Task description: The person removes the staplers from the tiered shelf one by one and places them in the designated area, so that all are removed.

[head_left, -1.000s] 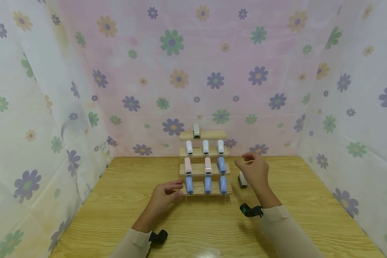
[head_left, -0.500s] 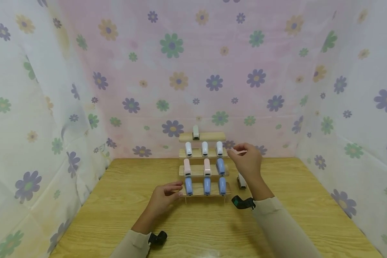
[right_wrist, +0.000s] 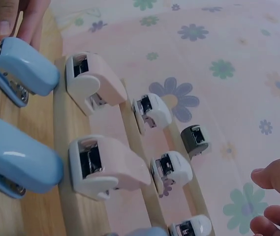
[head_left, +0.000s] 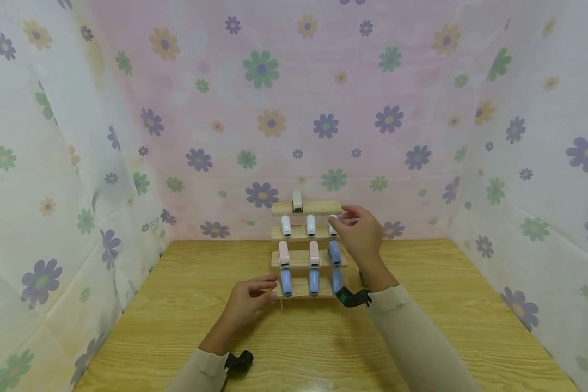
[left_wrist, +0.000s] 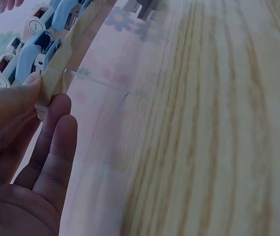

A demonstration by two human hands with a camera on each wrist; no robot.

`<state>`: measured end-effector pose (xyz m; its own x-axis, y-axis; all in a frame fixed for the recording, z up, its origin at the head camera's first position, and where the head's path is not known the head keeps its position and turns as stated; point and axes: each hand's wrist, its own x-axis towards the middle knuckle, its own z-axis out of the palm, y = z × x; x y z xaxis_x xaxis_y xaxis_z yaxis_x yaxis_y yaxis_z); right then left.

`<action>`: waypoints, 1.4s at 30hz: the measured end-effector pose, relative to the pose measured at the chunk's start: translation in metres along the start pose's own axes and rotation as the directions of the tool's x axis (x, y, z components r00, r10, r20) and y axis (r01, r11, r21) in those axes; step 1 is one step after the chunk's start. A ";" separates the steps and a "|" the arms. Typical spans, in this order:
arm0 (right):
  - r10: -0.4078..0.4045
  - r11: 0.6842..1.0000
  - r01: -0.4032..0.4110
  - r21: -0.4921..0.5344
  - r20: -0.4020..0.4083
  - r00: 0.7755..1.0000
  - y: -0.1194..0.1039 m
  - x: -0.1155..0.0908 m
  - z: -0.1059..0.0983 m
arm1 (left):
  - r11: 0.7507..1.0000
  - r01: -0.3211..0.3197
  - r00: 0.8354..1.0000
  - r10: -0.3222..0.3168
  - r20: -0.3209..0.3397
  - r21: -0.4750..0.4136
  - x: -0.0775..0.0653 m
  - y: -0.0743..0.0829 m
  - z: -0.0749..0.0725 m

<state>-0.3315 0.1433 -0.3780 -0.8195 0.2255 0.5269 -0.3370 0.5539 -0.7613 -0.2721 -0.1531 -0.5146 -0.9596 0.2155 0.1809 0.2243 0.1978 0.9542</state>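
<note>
A tiered wooden stand (head_left: 301,287) carries several small staplers. On its lowest tier are blue staplers (head_left: 286,283); above sit two pink staplers (head_left: 284,253) and a blue one (head_left: 334,253). White staplers (head_left: 311,225) line the tier above, and a pale stapler (head_left: 297,201) sits on the top tier. My left hand (head_left: 247,301) pinches the left end of the lowest board (left_wrist: 57,71), thumb above and fingers beneath. My right hand (head_left: 361,238) is at the upper right end, fingers loosely bent and nothing between them; its thumb overlaps the rightmost white stapler in the head view.
A stapler (head_left: 363,279) on the wooden table (head_left: 186,326), right of the stand, is mostly hidden behind my right wrist. Flowered cloth (head_left: 294,98) hangs behind the stand and along both sides.
My right hand has moved left, from beside the stand to its upper right end, and now covers part of the loose stapler. The left hand stays at the lowest board.
</note>
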 end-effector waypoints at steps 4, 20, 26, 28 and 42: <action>0.023 1.000 -0.022 -0.008 0.016 1.000 -0.008 0.003 0.007 | 1.000 0.003 1.000 -0.003 0.007 0.010 0.000 -0.003 -0.001; 0.058 0.991 -0.046 -0.123 0.098 0.994 -0.028 0.009 0.041 | 1.000 0.007 1.000 -0.007 0.019 -0.013 0.001 -0.006 -0.004; 0.074 0.984 -0.050 -0.173 0.136 0.988 -0.035 0.011 0.052 | 1.000 -0.003 1.000 0.004 0.011 -0.016 0.001 -0.007 -0.003; 0.080 0.977 -0.048 -0.209 0.148 0.986 -0.038 0.013 0.056 | 1.000 -0.012 1.000 0.012 0.015 -0.018 0.002 -0.007 -0.003; 0.110 0.947 -0.065 -0.316 0.127 0.986 -0.041 0.021 0.075 | 1.000 0.002 1.000 -0.002 0.030 -0.008 0.004 -0.006 -0.001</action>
<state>-0.3699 0.0648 -0.3641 -0.9037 0.1818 0.3877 -0.1192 0.7628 -0.6355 -0.2770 -0.1546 -0.5191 -0.9546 0.2433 0.1717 0.2206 0.1906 0.9566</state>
